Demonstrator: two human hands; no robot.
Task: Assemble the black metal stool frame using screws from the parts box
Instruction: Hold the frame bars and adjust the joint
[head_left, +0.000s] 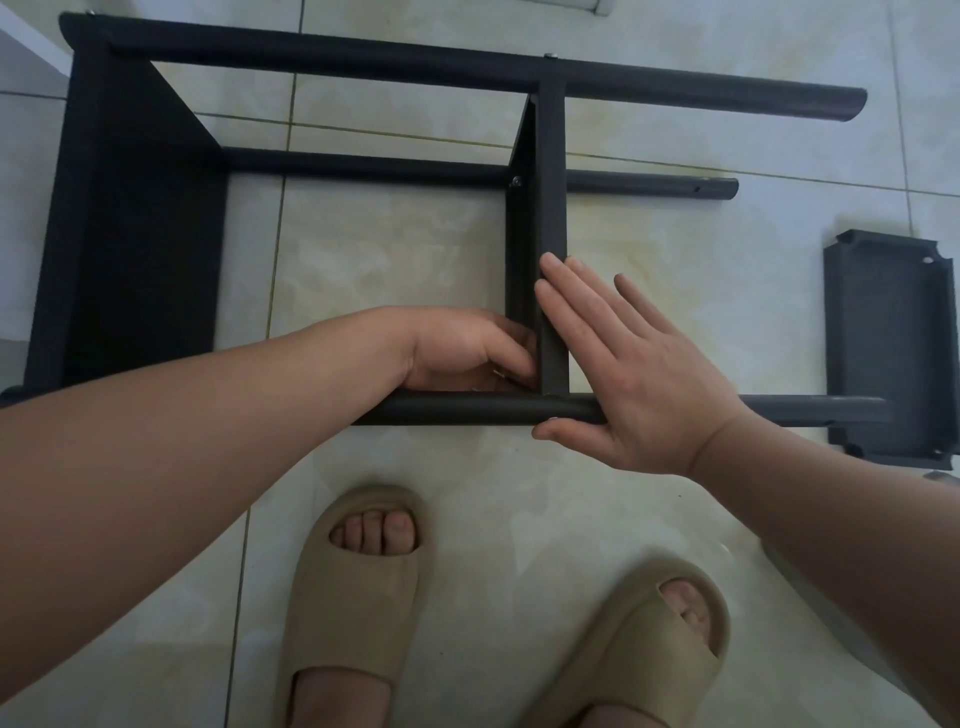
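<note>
Frame (135, 223) lies on side on tiled floor (389, 249), legs pointing right. Left hand (462, 348) inside frame, at corner where crossbar (551, 171) meets near tube (467, 409); fingers (514, 353) curled against crossbar, tips hidden, so cannot tell whether they grip anything. Right hand (623, 374) outside same corner: fingers straight, pressed flat against crossbar, thumb under near tube. Loose black plate (888, 343) on floor right of frame, at end of near tube. Slippered feet (358, 582) on near side of frame.
</note>
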